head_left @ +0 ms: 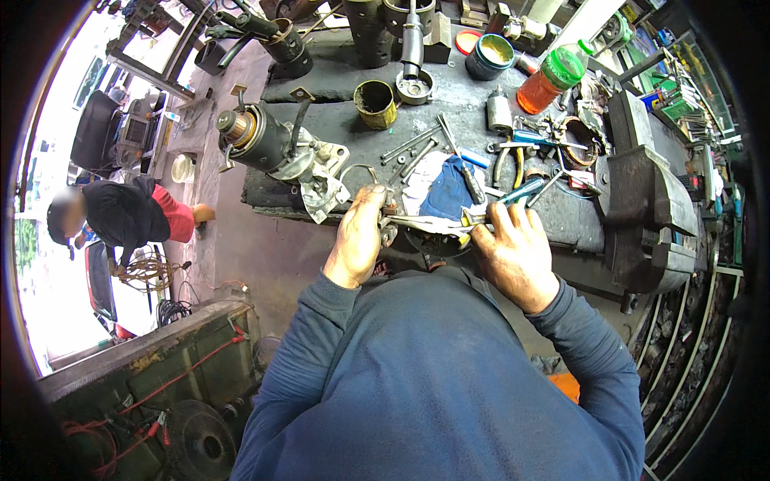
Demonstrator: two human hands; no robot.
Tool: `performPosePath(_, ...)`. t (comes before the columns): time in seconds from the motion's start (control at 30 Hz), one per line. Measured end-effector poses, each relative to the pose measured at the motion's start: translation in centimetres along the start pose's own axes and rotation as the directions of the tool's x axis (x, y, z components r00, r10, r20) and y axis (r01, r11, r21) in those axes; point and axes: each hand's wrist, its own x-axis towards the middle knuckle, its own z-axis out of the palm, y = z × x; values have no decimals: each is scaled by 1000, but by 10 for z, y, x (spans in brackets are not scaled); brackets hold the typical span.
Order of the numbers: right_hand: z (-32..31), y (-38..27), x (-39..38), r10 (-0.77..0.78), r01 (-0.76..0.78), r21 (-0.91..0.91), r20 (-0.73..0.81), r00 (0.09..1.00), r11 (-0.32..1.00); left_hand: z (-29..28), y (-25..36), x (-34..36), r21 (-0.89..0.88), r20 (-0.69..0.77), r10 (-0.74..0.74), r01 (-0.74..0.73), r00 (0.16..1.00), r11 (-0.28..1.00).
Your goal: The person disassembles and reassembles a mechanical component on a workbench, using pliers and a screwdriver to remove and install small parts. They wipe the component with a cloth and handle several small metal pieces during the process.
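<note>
My left hand (354,236) is closed at the bench's near edge, its fingers and thumb against the metal side of a dark round part (437,242). This part is mostly hidden below the edge and has a yellowish piece on it. On its right, my right hand (517,255) has curled fingers pinched near a small yellow-ended piece; what they grip is too small to name. Just beyond lie a white cloth and a blue cloth (449,192), with a slim tool (473,183) on top. A motor-like unit (269,140), with a copper-ringed end, stands left of my left hand.
Bolts (411,148), pliers (509,164) and screwdrivers (521,191) lie across the dark bench (321,88). A yellow can (375,104), grease tub (491,58) and green-capped jar (551,80) stand farther back. A large vise (654,216) is at right. Another person (124,212) bends at far left.
</note>
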Motion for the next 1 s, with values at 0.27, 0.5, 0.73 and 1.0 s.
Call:
performPosePath(0.27,0,8,12,-141,130,-117,-93,986,985,13,75,-8,-463,47,-482,447,875,766)
performPosePath(0.5,-3,25,26,-331,296,-226,-137,934,928,6,72,-8,-447,132,-580,570,804,689)
performPosePath(0.73,-18,28,42,-380,357,-234,-56,923,904,12,72,-9,-554,79,-591,528,803,643)
performPosePath(1.0,-25,26,36,-337,318,-275,-25,941,908,20,72,-14,-668,71,-539,441,840,600)
